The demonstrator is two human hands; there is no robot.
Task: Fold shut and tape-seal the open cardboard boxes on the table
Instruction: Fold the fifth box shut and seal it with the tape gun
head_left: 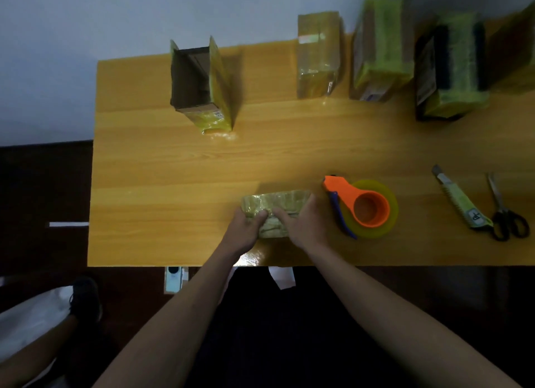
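Cardboard, tape-wrapped and crinkled, sits under both of my hands: the small box [275, 211] lies at the near edge of the table [162, 185], dead ahead of me, its long axis running left to right. My left hand [246, 228] grips its left end with fingers curled over the top, and my right hand [301, 225] clasps the right half the same way, thumbs meeting near the middle (whether the flaps beneath are fully down I cannot tell).

Just beside the right hand, to its right, rests the orange tape dispenser [364, 208], so I judge that hand is the one to fetch it while the left pins the box. Farther right lie a utility knife [457, 199] and scissors [503, 211]. Across the table, well apart on the left, an open box [197, 83] stands with flaps up; three wrapped boxes [382, 48] line the far right.
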